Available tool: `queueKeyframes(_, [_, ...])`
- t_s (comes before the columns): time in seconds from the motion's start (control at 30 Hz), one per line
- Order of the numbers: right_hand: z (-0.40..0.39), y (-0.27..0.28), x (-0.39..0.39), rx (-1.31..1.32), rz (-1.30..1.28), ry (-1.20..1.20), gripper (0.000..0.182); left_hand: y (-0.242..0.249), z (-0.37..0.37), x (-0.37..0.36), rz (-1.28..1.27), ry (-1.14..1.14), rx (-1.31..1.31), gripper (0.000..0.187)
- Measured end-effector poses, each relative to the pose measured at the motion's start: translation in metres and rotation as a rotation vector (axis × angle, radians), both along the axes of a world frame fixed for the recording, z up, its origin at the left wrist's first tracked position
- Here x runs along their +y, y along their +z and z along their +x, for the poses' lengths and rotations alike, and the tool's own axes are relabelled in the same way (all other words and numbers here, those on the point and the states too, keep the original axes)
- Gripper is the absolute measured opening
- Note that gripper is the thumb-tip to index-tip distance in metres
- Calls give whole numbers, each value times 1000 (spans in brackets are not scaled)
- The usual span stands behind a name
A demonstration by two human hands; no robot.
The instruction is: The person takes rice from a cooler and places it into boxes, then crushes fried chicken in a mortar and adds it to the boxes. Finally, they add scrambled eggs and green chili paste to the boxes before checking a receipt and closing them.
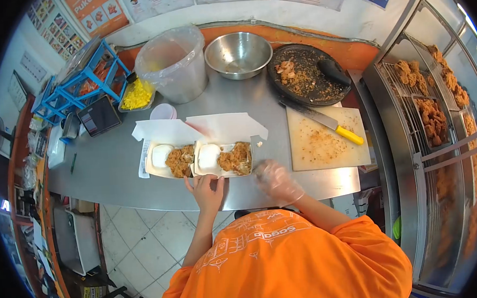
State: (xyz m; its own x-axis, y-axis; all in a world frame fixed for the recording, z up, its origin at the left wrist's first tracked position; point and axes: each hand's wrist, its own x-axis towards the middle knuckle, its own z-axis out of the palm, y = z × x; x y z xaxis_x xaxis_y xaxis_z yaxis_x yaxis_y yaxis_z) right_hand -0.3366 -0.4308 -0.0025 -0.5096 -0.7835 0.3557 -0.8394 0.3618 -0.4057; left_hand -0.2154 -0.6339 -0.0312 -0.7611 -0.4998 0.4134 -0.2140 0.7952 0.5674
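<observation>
Two open paper boxes stand side by side on the steel table (103, 168). The left box (151, 168) and the right box (198, 168) each hold a white mound, which looks like rice, and a piece of fried chicken (235, 159). My left hand (205, 192), bare, touches the front edge of the boxes with its fingers apart. My right hand (278, 184) wears a clear plastic glove and is beside the right box's right edge; its fingers are bent and blurred, and whatever they hold, if anything, cannot be made out.
A cutting board (326, 149) with crumbs and a yellow-handled knife (349, 135) lies to the right. Behind are a black round tray (309, 93), a steel bowl (238, 56), a lined bucket (179, 70) and a tub of yellow pieces (137, 95). Fried chicken fills racks (432, 121) at right.
</observation>
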Motion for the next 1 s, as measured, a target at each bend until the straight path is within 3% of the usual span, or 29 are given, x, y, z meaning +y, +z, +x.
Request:
queueKeyframes(0.07, [-5,-17,2,81,-82,98,25,0,-1,-1,-6,-11,-7,17])
queueKeyframes(0.17, [-22,-23,-2,-91,81,65,30,2,1,-3,-11,-23,-36,17])
queueKeyframes(0.23, [-43,-24,-7,-65,-151,-159,30,1,2,-2,4,-36,-38,17])
queueKeyframes(0.27, [-54,-31,-11,-64,-151,-156,30,-1,1,-1,4,-33,-37,17])
queueKeyframes(0.37, [-84,-100,-29,84,36,-70,29,-4,3,-1,9,-26,-28,16])
queueKeyframes(0.43, [-101,-162,-37,1054,426,-126,26,-4,3,0,28,-22,-18,16])
queueKeyframes(0.47, [-93,-146,-37,1049,418,-122,26,-5,4,0,23,-15,-24,16])
queueKeyframes(0.53, [-71,-82,-30,-142,-79,-21,21,-5,3,0,38,-21,-23,16])
queueKeyframes(0.67, [-45,-71,-26,-86,-179,-50,19,-6,1,0,50,-9,-36,16])
queueKeyframes(0.73, [-45,-74,-20,-144,-216,69,19,-8,1,0,55,9,-23,16])
queueKeyframes(0.87, [-61,-114,-6,-244,-116,39,19,-5,1,-2,51,-6,-25,15])
queueKeyframes(0.93, [-63,-106,15,-528,-427,-55,15,-5,4,0,70,-7,-32,15])
queueKeyframes(1.0, [-56,-51,10,-477,-366,-132,13,-6,4,-1,66,-10,-25,15])
